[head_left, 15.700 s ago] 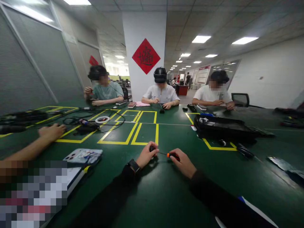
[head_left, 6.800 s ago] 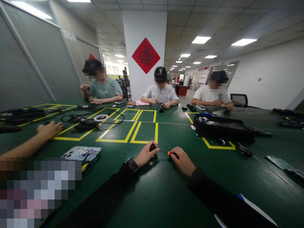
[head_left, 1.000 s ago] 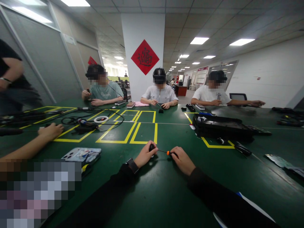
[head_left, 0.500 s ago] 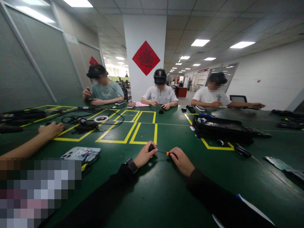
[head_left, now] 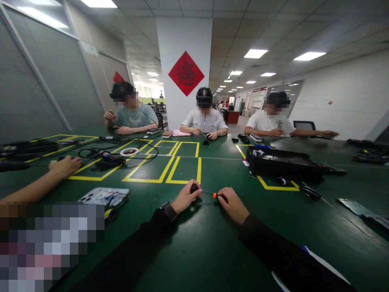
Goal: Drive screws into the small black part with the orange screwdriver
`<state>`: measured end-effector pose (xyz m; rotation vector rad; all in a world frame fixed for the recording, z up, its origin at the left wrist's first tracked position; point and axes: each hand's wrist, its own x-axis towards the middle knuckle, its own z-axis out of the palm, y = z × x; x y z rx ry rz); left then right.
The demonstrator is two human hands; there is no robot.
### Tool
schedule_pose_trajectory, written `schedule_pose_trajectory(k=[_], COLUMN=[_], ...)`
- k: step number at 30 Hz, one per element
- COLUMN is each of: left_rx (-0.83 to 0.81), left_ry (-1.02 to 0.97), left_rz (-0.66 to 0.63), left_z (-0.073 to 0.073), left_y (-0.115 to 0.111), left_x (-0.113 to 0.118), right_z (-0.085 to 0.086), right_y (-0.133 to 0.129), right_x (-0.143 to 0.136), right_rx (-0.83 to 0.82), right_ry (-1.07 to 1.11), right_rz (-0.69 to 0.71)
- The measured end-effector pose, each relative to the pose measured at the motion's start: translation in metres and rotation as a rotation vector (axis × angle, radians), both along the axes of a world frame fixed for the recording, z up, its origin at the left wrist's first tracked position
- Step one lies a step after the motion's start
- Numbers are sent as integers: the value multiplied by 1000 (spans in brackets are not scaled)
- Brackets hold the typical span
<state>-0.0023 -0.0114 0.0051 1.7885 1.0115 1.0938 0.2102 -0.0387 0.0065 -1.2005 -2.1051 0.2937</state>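
My left hand [head_left: 185, 197] is closed around a small black part [head_left: 193, 188] above the green table [head_left: 194, 259]. Opposite it, my right hand [head_left: 232, 203] grips a screwdriver [head_left: 215, 195] with an orange collar and a dark handle. The thin shaft points left and its tip reaches the black part at my left fingers. The fingers hide most of the black part, and the tip's exact contact is too small to tell.
A black tray [head_left: 282, 162] stands at the right, with a black tool [head_left: 310, 191] near it. At left are cables [head_left: 103, 156], a white tape roll [head_left: 129, 152], a patterned case [head_left: 105, 196] and another person's hand [head_left: 65, 166]. Three people sit opposite.
Both hands keep nearly the same pose, with the screwdriver shaft still reaching the black part. The whole view has shifted very slightly.
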Motion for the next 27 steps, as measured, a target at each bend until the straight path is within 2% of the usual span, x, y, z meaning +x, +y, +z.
schedule_pose_trajectory(k=[10,16,27], left_rx=[-9,8,-2], left_ry=[-8,-22,-7], left_rz=[-13,-20,-8], left_z=[-3,-2,-1], left_y=[2,2,2], left_x=[-1,-1,0], right_z=[-1,1,-2], right_y=[-1,-1,0], right_x=[0,0,0], right_rx=[-38,-20,-71], right_ry=[21,18,43], right_rz=[-10,43,10])
